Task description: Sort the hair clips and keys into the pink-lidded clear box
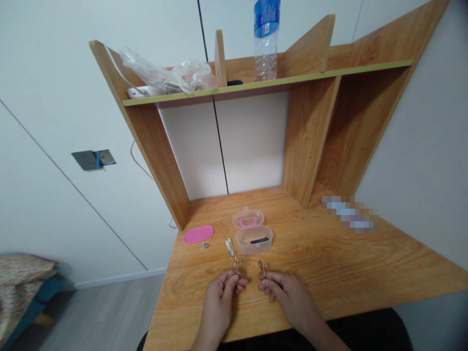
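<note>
My left hand (224,290) pinches a copper-coloured wire clip (236,263) between thumb and fingers, its looped ears pointing up. A similar looped wire clip (262,269) is pinched in my right hand (283,287), a short gap to the right. Both are held just above the desk. Beyond them stands a clear plastic box (254,243) with its lid (247,218) tipped back, a pink handle on the lid and a dark strip inside. Silver flat clips (229,247) lie left of the box. Farther left are small metal pieces (204,246), too small to name.
A pink oval tray (199,234) lies near the desk's left edge. A blurred-out item (347,212) is at the right. Above the wooden desk (329,263) runs a shelf (248,87) bearing a plastic bottle (266,48) and a clear plastic bag (175,75).
</note>
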A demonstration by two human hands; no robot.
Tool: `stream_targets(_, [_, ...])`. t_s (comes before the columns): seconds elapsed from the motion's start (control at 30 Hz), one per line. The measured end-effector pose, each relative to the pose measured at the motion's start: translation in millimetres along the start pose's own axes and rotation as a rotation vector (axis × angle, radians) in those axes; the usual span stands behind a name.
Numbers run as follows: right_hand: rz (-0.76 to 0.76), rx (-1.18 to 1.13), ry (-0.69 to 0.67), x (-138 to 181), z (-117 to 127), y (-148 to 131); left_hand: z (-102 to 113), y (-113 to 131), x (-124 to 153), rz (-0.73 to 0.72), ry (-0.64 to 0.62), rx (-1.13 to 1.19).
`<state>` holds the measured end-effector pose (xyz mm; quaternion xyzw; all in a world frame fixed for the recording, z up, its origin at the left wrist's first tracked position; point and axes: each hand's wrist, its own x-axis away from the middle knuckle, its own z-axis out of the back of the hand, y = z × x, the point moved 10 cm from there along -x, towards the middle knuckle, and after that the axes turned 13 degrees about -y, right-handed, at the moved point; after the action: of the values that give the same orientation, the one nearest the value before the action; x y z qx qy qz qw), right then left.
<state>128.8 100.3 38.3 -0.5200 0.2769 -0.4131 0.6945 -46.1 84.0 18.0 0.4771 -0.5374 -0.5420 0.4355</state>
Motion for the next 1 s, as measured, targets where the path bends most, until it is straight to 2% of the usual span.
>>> stream_targets(0.43, [-0.029,-0.032,0.01,-2.9,-1.1,17.8,2.9,-3.9,-1.2,0.016,0.0,-0.026])
stream_targets(0.63, [-0.023,-0.014,0.003,-3.3,-0.8,17.1,1.9,-0.7,-0.9,0.012,-0.008,-0.084])
stream_targets(0.83, [-0.014,0.029,-0.004,-1.0,-0.7,9.9,-13.7,15.3,7.2,-0.017,-0.108,-0.216])
stream_targets(1.0, [0.001,0.091,-0.016,0.8,-1.6,0.4,-32.7,31.6,13.0,-0.079,-0.217,-0.439])
